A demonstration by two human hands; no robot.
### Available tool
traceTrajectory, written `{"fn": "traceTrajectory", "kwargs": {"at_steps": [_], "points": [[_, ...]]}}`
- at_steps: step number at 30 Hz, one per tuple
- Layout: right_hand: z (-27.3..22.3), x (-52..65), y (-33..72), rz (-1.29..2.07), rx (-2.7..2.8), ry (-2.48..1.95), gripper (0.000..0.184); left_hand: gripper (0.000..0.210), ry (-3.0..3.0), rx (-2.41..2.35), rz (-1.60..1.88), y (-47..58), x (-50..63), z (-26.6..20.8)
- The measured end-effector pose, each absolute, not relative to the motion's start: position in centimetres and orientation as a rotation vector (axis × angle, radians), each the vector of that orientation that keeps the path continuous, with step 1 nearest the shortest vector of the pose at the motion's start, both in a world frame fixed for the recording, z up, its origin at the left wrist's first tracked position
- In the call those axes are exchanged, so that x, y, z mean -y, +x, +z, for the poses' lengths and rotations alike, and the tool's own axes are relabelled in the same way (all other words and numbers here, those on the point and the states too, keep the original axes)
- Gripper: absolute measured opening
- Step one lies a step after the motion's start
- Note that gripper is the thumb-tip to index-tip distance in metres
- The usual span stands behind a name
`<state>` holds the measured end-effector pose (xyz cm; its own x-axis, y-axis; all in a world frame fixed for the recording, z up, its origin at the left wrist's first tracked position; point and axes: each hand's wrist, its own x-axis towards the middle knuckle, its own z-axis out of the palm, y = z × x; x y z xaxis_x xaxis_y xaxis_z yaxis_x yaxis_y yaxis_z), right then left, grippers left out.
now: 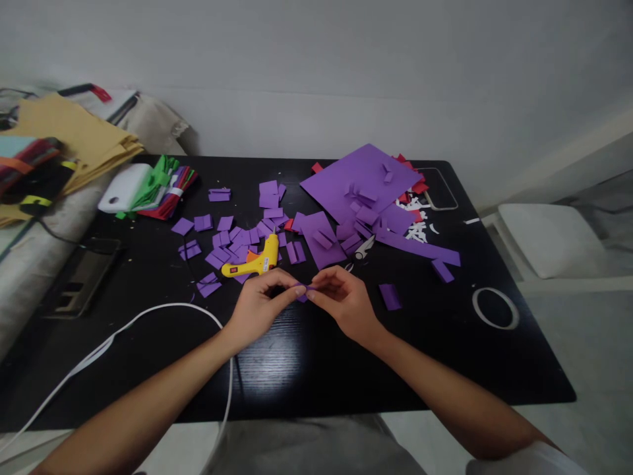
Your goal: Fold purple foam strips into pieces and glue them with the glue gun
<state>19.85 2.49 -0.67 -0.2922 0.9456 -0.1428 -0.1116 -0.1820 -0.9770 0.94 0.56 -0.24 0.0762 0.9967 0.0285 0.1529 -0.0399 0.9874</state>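
One black table [346, 389] carries the whole mess, and the yellow glue gun [254, 266] sits near its middle, so everything gets placed from that. Biggest paper is the purple sheet [341, 173], beyond the gun and off to its right, with little folded bits lying on it.

Judging by the spread, it's well underway: loads of small purple squares [225, 223] are already cut, crowded around the gun, plenty of them creased or with a raised fold. The sheet and a long purple strip [420, 249], well right of the gun, look like stock left to cut.

Containers? Nothing clearly reads as one, and the squares just lie loose. Closest thing is the banded bundle [171, 188], left of and beyond the gun: green and red strips cinched with a white band.

Left hand [264, 300] and right hand [343, 303] meet just right of the gun, on the near side, thumbs and fingertips pinching one tiny purple piece [302, 298] between them. Can't tell whether it's glued.
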Motion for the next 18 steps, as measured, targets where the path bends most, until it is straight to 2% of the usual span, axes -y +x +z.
{"fn": "traceTrajectory", "kwargs": {"at_steps": [8,18], "points": [[-0.5,-2.6,19.9,1.579,1.172,-1.115,0.026,0.019,1.278,-1.25,1.029,1.2,-0.6,-0.3],[-0.5,-2.8,20.0,1.684,1.133,-1.074,0.032,0.017,1.276,-1.183,0.98,1.0,-0.7,0.7]]}}
